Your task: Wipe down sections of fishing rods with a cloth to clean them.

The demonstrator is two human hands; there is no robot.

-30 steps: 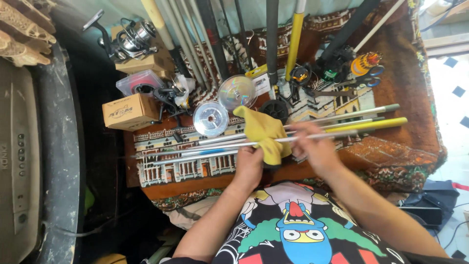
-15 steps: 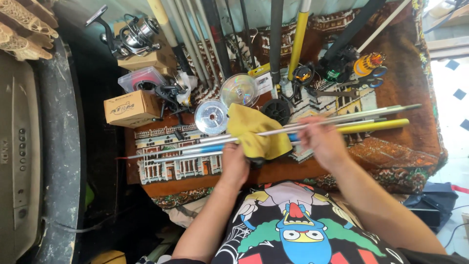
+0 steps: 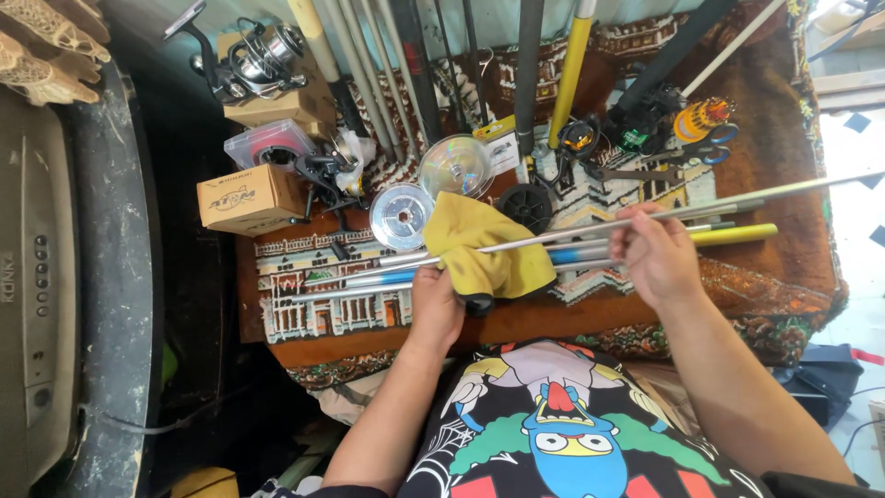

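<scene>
Landmark: yellow cloth [image 3: 487, 247], bunched on the patterned rug [image 3: 323, 309] in front of the person.
Left hand [image 3: 435, 304]: just below the cloth's left edge, fingers closed into its folds and pinching it around the thin grey rod section [image 3: 590, 226].
Right hand [image 3: 656, 258]: well to the right of the cloth, fingers closed around the same rod section.
Rod section: runs from inside the cloth up and to the right, its far end lifted past the rug's right edge.
Change: the right hand sat close beside the cloth a second ago; it is now far out to the right, and much more rod shows on that side, so the rod has been drawn through the cloth, which has barely moved.
Meaning: judged from this, one wiping stroke along the rod is well along.
Beneath: more rod sections, one with a blue band [image 3: 576, 251], one yellow [image 3: 733, 235].
Above the cloth: two clear line spools [image 3: 401, 217], a black reel [image 3: 527, 205].
</scene>
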